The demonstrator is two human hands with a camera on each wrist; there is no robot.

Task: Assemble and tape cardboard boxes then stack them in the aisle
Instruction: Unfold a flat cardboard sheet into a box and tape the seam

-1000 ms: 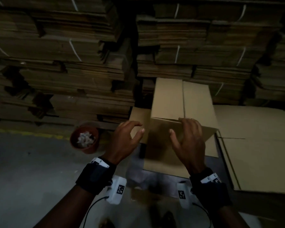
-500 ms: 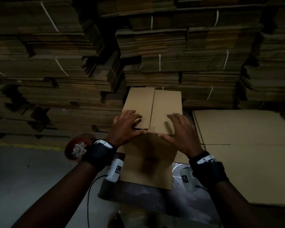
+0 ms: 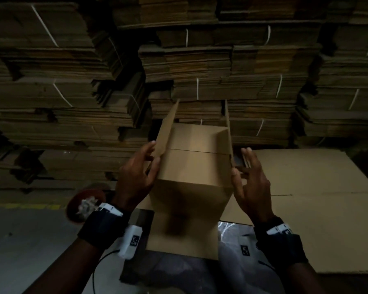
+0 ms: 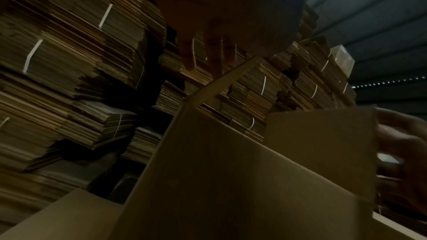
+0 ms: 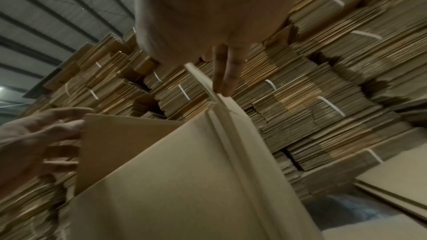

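A brown cardboard box (image 3: pixel 189 187) stands upright in front of me on a plastic-wrapped surface. Its inner flaps lie folded down. Its left flap (image 3: pixel 168 128) and right flap (image 3: pixel 228 134) stand up. My left hand (image 3: pixel 151 155) grips the near end of the left flap, with the thumb at the box's front corner. My right hand (image 3: pixel 242 164) lies with straight fingers (image 5: pixel 225 78) along the outside of the right flap, thumb at its near edge. The left wrist view shows the box (image 4: pixel 231 180) from below, with the right hand (image 4: pixel 397 143) beyond it.
Tall stacks of strapped flat cardboard (image 3: pixel 221 71) fill the whole background, close behind the box. Large flat cardboard sheets (image 3: pixel 317 187) lie to the right. A red pot (image 3: pixel 81 206) with white scraps sits to the left, above grey floor with a yellow line (image 3: pixel 19 206).
Half a second ago both hands lay on the closed top flaps near the seam. The two outer flaps now stand upright, and the hands have moved apart to the box's sides.
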